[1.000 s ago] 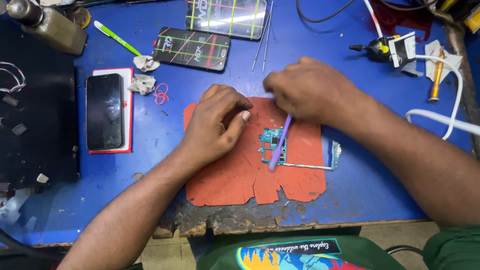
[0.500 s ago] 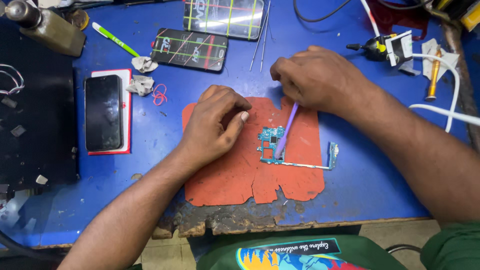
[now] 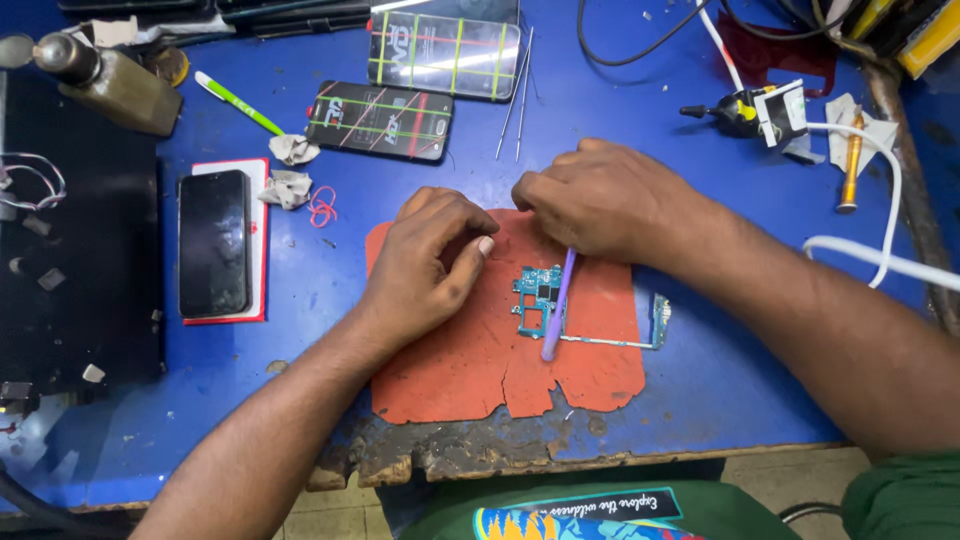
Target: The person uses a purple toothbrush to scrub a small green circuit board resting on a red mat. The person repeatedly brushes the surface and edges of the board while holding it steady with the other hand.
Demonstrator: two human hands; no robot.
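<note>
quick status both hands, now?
Left hand: curled, resting on the orange mat, holding nothing visible.
Right hand: closed on the purple tool.

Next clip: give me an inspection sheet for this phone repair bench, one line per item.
Surface: blue table, front edge worn; torn orange mat on it.
Job's things: teal circuit board on the mat; purple tool lying across it.
Clutter: three phones, tweezers, green pen, crumpled wipes, bottle.
Hands: left hand curled on the mat, beside the board; right hand grips the purple tool.
Cables: white cable at right.
Surroundings: black tray at left.
</note>
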